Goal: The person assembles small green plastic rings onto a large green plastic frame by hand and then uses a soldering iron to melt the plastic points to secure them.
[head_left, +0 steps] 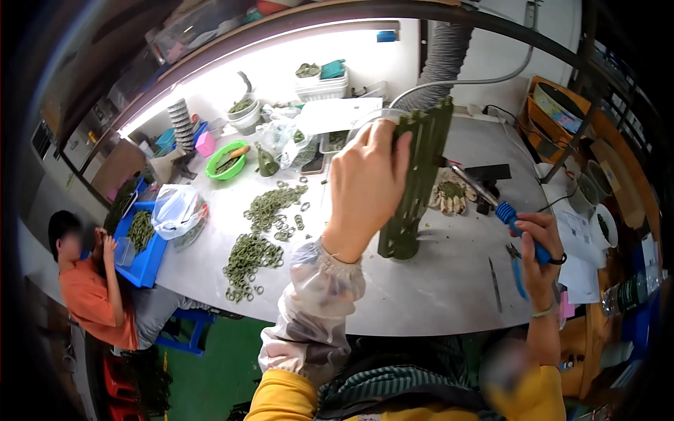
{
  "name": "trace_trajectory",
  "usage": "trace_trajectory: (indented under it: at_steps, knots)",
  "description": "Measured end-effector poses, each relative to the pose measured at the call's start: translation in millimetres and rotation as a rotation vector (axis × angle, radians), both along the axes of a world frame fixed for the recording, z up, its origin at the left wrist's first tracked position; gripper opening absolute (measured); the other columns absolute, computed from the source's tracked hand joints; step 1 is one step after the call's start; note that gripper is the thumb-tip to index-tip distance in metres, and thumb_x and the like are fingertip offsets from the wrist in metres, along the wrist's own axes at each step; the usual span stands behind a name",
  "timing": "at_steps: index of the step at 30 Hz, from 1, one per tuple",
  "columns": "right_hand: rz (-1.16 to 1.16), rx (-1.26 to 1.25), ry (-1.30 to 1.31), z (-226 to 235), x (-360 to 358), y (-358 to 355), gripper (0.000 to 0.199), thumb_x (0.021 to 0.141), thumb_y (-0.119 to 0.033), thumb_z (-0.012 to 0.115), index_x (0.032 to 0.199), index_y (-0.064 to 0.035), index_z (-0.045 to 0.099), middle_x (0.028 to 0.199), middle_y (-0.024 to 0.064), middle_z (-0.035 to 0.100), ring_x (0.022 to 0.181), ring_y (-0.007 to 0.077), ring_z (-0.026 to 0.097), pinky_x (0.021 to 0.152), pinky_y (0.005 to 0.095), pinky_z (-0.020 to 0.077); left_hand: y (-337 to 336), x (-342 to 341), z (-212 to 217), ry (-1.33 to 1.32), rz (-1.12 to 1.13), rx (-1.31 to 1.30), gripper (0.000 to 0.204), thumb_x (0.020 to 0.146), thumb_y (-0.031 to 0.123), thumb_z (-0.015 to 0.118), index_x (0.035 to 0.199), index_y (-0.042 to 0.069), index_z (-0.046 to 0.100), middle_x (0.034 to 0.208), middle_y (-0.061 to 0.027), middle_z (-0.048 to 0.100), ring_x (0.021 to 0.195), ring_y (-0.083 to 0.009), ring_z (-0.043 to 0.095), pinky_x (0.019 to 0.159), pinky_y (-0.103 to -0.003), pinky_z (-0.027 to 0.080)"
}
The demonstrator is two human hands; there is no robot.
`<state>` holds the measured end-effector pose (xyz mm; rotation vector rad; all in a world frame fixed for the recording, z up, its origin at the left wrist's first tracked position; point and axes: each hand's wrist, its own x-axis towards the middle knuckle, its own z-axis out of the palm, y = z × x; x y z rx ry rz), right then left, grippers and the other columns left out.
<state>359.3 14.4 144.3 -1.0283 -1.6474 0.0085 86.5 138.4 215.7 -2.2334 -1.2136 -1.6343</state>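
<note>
My left hand (pixel 368 189) is closed around the upper part of a tall green ribbed piece (pixel 419 179) that looks like wax. The piece is upright and slightly tilted, its rounded lower end near the metal tabletop (pixel 344 295); whether it touches is unclear. My right hand (pixel 540 256) grips the blue handle of a soldering iron (pixel 507 212), whose metal shaft points left to the ribbed piece's right side. The fingers of my left hand partly hide a clear round container (pixel 375 117) behind. Many small green rings (pixel 253 256) lie in loose heaps left of my left forearm.
Blue-handled pliers (pixel 517 274) and thin tweezers (pixel 495 284) lie below the iron. Beyond are a pale lumpy pile (pixel 449 193), a green bowl (pixel 227 161) and plastic bags (pixel 288 137). Another person (pixel 98 295) sits at the left by a blue tray (pixel 149 245). Papers (pixel 579 263) lie right.
</note>
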Motion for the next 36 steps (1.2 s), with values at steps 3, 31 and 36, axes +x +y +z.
trace_trajectory:
  at_steps: [3, 31, 36]
  knots:
    - [-0.027, 0.032, 0.002, -4.0, 4.4, -15.0, 0.012, 0.096, -0.005, 0.058, 0.103, 0.0026, 0.065, 0.110, 0.0150, 0.060, 0.089, 0.0220, 0.067, 0.074, 0.0313, 0.0605, 7.9, -1.1, 1.2, -0.002, 0.002, 0.010, 0.018, 0.094, 0.019, 0.067, 0.097, 0.001, 0.065, 0.073, -0.0167, 0.066, 0.059, -0.0318, 0.065, 0.056, -0.039, 0.049]
    - [0.070, -0.095, -0.172, -50.4, -40.7, -45.2, 0.029, 0.080, -0.003, 0.073, 0.107, -0.0105, 0.071, 0.108, 0.0112, 0.065, 0.086, 0.0245, 0.068, 0.070, 0.0319, 0.0571, 24.9, 3.8, 5.6, 0.055, 0.035, -0.074, 0.019, 0.096, 0.021, 0.062, 0.095, 0.001, 0.062, 0.070, -0.0187, 0.064, 0.060, -0.0388, 0.064, 0.055, -0.045, 0.049]
    - [0.053, -0.043, -0.206, -54.8, -41.2, -49.2, 0.030, 0.079, -0.002, 0.073, 0.108, -0.0107, 0.071, 0.110, 0.0111, 0.065, 0.087, 0.0243, 0.069, 0.072, 0.0313, 0.0585, 24.4, 3.9, 6.4, 0.068, 0.049, -0.101, 0.020, 0.096, 0.021, 0.062, 0.098, 0.001, 0.064, 0.069, -0.0184, 0.064, 0.061, -0.0383, 0.064, 0.057, -0.044, 0.050]
